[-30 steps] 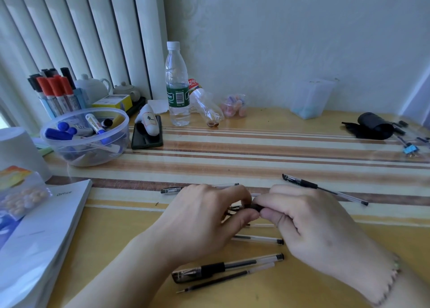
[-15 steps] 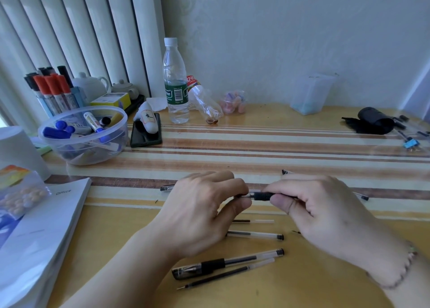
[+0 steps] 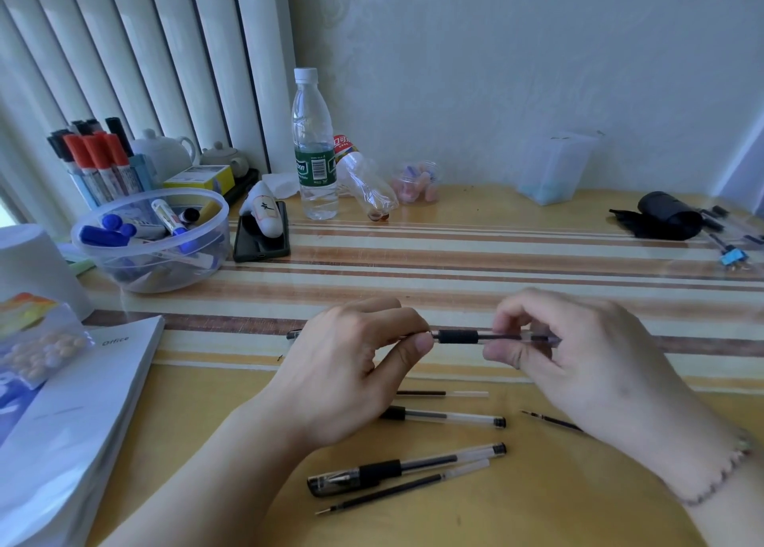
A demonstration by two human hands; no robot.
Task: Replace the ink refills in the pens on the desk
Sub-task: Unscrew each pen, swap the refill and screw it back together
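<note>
Two hands, left hand [image 3: 347, 364] and right hand [image 3: 578, 352], pinching pen [image 3: 457, 336]; markers [image 3: 124, 232] in bowl [image 3: 215, 253].

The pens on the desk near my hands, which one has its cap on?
The capped pen nearest you, lying just behind a loose refill. A dark cap covers its left tip. The pen lying farther back shows no cap.
</note>
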